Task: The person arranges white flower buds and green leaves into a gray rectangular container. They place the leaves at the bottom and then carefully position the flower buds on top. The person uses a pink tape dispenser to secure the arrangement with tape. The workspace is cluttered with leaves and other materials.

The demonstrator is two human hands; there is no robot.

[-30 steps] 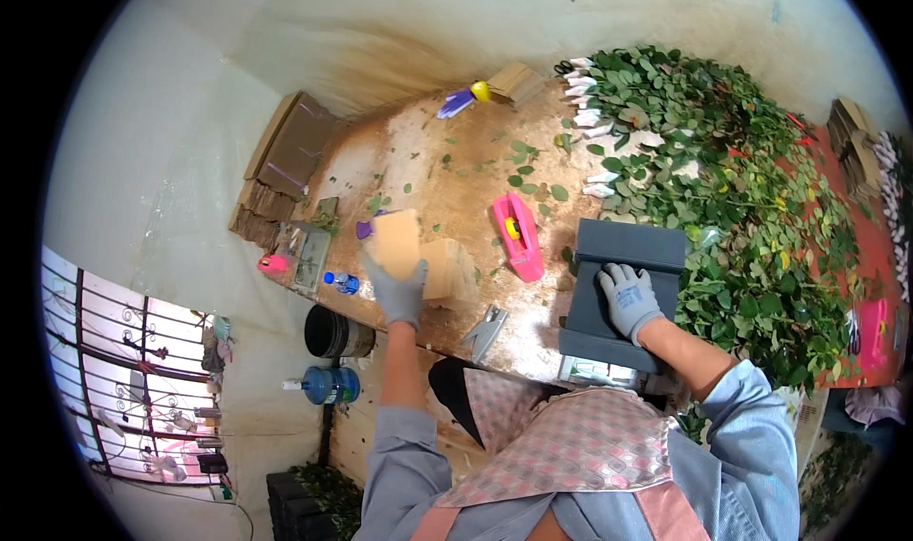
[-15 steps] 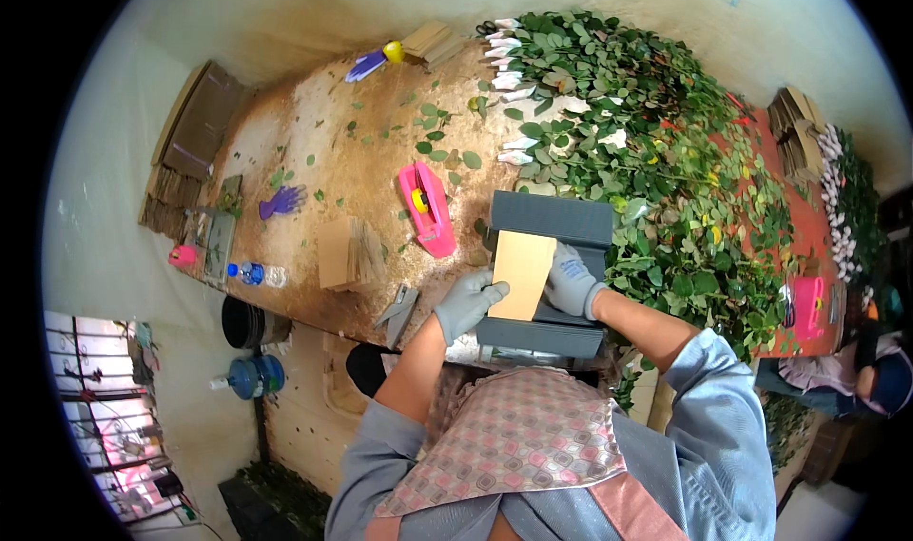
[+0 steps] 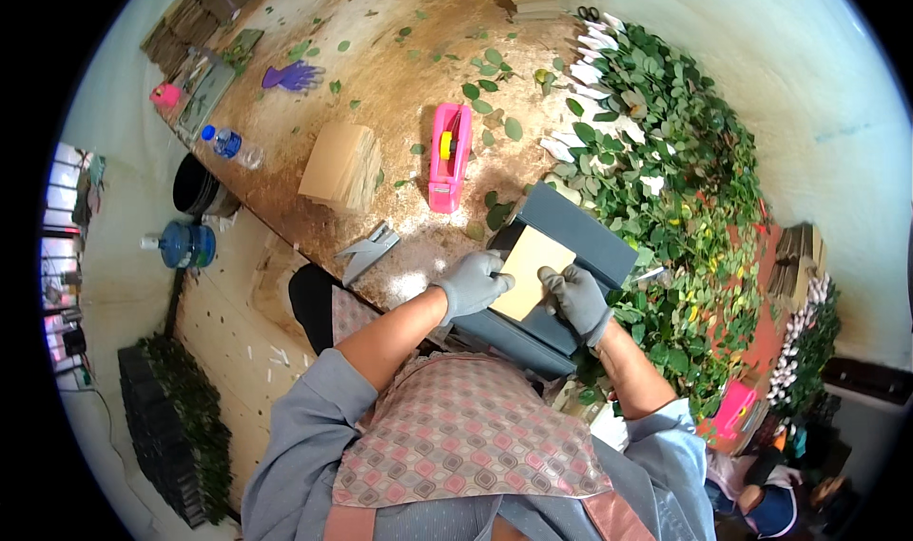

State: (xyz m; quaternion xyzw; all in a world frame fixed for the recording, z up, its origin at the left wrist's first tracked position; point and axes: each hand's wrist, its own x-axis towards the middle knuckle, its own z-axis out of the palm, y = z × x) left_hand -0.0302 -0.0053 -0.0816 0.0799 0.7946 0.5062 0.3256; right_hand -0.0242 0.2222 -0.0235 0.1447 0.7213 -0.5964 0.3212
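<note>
Both hands wear grey gloves. My left hand (image 3: 473, 284) and my right hand (image 3: 575, 299) hold a tan cardboard sheet (image 3: 531, 265) from either side, flat against a dark grey board (image 3: 580, 241) at the table's near edge. A stack of the same tan sheets (image 3: 342, 165) lies to the left on the brown table (image 3: 399, 85). A pink tape dispenser (image 3: 449, 156) stands between the stack and the board.
A big heap of green leafy stems with white-wrapped flower heads (image 3: 666, 170) fills the table's right side. A metal stapler (image 3: 369, 251) lies near the front edge. A water bottle (image 3: 228, 144), a purple glove (image 3: 293, 75) and loose leaves lie further left.
My left hand lifted a tan sheet from the stack and carried it right onto the dark board. Both hands now hold it there. The view has swung to the right.
</note>
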